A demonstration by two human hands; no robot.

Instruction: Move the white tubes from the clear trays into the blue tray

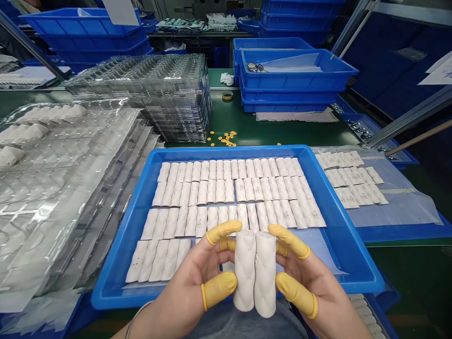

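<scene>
My left hand (187, 282) and my right hand (303, 287) hold two white wrapped rolls side by side, upright and touching. Yellow finger cots cover several fingertips on each hand. The left roll (245, 270) sits in my left hand's fingers, and the right roll (264, 275) sits in my right hand's. Both hands hover over the near part of a blue plastic tray (226, 151). Rows of similar white rolls (226, 188) lie on their sides in it, packed closely, and my hands hide part of the nearest rows.
Stacked clear blister trays (141, 94) stand beyond the blue tray, with a large clear tray holding white pieces (52, 188) to its left. More rolls lie on plastic sheeting (353, 183) at right. Stacked blue crates (296, 70), small gold discs (226, 138) and a tape roll (227, 96) sit farther back.
</scene>
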